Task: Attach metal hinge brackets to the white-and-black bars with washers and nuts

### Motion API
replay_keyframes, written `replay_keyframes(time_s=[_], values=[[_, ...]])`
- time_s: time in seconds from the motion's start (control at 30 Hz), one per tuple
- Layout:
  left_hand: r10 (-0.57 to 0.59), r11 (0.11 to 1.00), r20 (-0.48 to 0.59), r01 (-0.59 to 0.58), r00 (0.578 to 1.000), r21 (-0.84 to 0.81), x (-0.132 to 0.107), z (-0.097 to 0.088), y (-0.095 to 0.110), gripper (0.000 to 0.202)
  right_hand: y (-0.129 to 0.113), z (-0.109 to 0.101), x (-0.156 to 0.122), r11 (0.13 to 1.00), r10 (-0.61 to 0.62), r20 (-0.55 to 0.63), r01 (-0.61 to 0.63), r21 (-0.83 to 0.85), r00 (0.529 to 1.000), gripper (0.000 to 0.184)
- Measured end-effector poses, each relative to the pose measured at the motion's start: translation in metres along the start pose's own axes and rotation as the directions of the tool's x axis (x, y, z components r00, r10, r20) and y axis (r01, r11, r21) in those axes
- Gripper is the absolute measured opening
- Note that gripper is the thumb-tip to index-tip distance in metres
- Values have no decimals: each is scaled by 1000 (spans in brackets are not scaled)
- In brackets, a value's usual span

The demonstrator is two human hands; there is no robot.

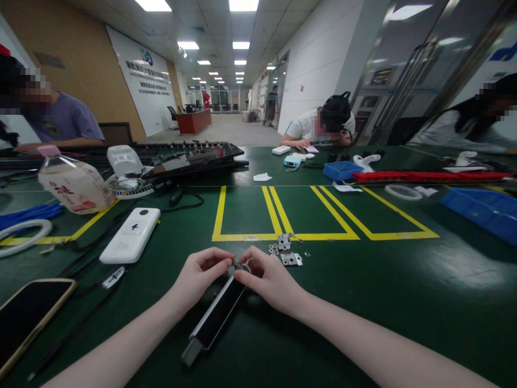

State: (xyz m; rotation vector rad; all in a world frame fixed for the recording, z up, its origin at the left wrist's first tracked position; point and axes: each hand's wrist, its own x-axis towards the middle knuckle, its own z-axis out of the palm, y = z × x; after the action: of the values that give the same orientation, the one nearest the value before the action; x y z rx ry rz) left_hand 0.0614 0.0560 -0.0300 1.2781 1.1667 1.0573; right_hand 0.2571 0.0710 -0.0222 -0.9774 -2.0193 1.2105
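A long dark metal bar [214,320] lies slantwise on the green table [363,302], its far end between my hands. My left hand [202,275] pinches a small metal part at that end, fingers closed. From the other side my right hand [269,277] pinches the same spot, fingers closed on the bar's end. Just beyond my fingers lie two small metal hinges [287,250] and several loose washers and screws [274,249] near the yellow tape lines.
A white power bank [131,235], a phone [28,315], black cables, a drink bottle [75,186] and a tape roll [22,234] sit at left. Blue trays [484,210] stand at right. A black keyboard-like unit [194,158] lies behind. Other people sit around the table.
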Motion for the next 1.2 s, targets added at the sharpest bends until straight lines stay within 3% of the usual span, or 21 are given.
replay_keyframes(time_s=[0.4,0.77,1.2], values=[[-19,994,82,27,996,-107,1,-5,-5,17,-5,-2,-2,998,-55,43,56,-19,998,20],[28,991,-1,-28,1000,-131,1,-3,-7,15,-1,-1,-2,998,-63,39,62,6,997,21],[-47,998,-7,46,999,-48,0,-2,-5,22,-2,-2,-1,998,-55,36,55,-19,998,22]])
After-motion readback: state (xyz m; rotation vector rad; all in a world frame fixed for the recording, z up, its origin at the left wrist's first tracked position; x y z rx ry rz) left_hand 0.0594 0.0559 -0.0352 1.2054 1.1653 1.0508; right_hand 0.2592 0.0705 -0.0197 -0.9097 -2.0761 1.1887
